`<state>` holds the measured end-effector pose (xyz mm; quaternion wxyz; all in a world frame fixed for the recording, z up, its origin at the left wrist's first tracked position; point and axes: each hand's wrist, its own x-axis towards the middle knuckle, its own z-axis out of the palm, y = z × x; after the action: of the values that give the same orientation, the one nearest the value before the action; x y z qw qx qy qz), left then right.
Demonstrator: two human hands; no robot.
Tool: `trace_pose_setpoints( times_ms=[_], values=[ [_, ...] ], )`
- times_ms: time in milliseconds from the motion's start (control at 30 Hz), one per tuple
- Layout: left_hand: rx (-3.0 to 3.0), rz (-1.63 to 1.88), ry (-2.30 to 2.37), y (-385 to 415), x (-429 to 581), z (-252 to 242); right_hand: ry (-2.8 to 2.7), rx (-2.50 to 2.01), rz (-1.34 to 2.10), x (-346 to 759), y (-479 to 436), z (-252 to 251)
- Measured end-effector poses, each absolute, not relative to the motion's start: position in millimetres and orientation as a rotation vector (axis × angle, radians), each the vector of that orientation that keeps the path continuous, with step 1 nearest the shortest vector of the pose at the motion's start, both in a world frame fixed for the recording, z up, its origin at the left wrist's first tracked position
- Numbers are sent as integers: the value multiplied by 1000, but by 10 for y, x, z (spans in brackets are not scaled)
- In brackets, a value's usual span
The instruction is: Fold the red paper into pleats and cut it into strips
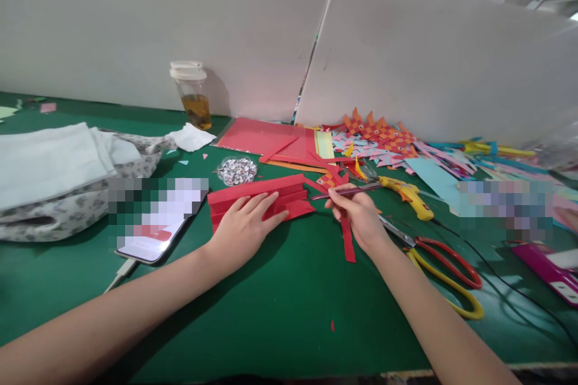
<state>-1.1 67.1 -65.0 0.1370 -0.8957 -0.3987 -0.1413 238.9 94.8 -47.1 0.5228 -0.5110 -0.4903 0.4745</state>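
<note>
Folded red paper (257,187) with lengthwise creases lies on the green table. My left hand (244,222) rests flat on it, fingers spread, pressing it down. Just off the paper's right end, my right hand (356,213) is closed around a slim, dark, pen-like tool (363,189). Its thin tip points left at the paper's edge; I cannot make out the exact kind of tip. A red paper strip (348,243) sticks out below my right hand; whether the fingers touch it is hidden. An orange checkered paper fish (329,180) lies just beyond that hand.
Scissors (409,240) and a yellow glue gun (413,200) with a black cord lie right. A phone (165,222) and fabric bundle (76,177) are left. Behind stand a dish of googly eyes (237,171), a lidded cup (194,96), red sheets (266,137) and paper fish (379,132).
</note>
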Motion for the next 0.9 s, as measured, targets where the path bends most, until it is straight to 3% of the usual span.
trace_pose_setpoints(
  times_ms=[900],
  values=[
    [-2655, -570, -1210, 709, 22, -696, -1171, -1352, 1079, 2406, 967, -550]
  ],
)
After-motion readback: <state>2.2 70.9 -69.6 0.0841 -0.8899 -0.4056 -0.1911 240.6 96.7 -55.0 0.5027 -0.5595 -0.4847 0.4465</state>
